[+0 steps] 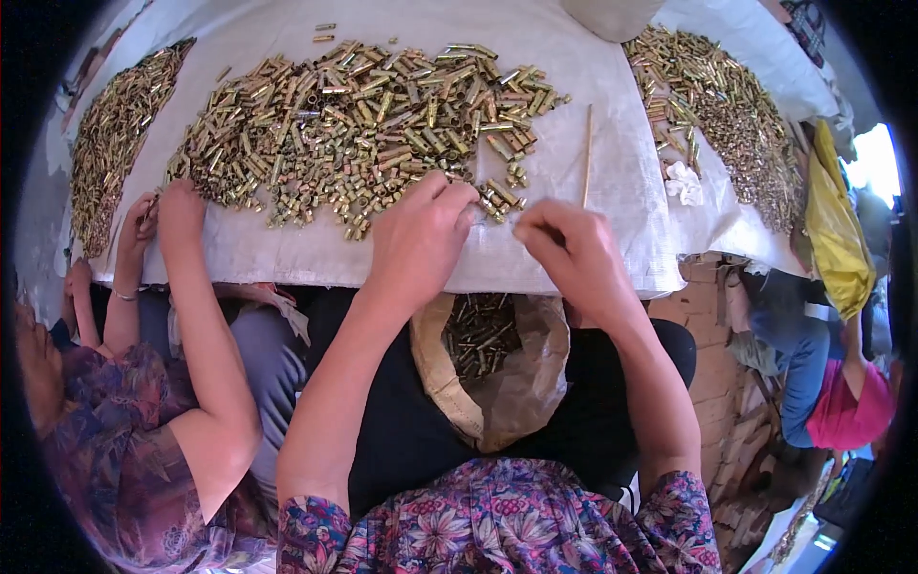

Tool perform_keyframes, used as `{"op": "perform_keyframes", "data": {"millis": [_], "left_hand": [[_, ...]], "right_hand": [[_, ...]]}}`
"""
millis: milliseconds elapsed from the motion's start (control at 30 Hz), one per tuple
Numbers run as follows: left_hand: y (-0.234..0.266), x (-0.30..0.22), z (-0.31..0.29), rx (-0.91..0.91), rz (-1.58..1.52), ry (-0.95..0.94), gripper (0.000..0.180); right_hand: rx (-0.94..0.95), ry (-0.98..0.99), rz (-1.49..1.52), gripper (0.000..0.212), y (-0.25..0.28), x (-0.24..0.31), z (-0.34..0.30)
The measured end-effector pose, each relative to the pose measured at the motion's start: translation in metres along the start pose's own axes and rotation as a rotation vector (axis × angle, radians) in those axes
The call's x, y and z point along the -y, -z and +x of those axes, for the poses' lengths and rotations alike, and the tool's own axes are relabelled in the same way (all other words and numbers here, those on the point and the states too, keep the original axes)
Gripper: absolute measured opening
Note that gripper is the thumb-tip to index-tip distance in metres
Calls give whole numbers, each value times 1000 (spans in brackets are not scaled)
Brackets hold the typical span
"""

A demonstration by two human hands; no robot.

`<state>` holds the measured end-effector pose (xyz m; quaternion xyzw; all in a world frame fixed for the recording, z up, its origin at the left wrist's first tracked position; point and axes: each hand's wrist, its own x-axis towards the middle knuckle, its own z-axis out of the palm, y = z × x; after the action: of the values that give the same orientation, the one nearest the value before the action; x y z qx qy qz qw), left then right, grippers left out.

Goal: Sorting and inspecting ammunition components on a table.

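Note:
A large pile of brass-coloured metal tubes [344, 124] and short, ring-like pieces [330, 182] lies on a white sheet-covered table [564, 163]. At its near right edge, my left hand [426, 225] is closed, fingers curled next to a few tubes [499, 196]; whatever it grips is hidden. My right hand [574, 251] is slightly right of those tubes, thumb and fingers pinched together and a little blurred. What it holds, if anything, cannot be made out. Between my knees, below the table edge, an open sack [445, 383] contains many darker metal tubes [481, 330].
A thin wooden stick [588, 153] lies right of the pile. Other metal-piece piles sit at far left [129, 143] and right [722, 115], the right one near crumpled white scrap [684, 184]. A co-worker's hands [180, 206] work at left; a yellow sack [830, 230] hangs right.

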<state>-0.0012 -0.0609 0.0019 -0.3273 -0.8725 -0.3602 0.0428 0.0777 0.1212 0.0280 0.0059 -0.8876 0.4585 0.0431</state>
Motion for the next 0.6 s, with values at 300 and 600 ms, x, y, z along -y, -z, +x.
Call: {"op": "perform_keyframes", "data": {"millis": [300, 600], "left_hand": [[-15, 2, 23, 4, 258, 24, 17], [4, 9, 16, -65, -65, 38, 12]], "right_hand": [[-123, 65, -527, 10, -20, -31, 49], [-176, 9, -213, 13, -5, -16, 26]]}}
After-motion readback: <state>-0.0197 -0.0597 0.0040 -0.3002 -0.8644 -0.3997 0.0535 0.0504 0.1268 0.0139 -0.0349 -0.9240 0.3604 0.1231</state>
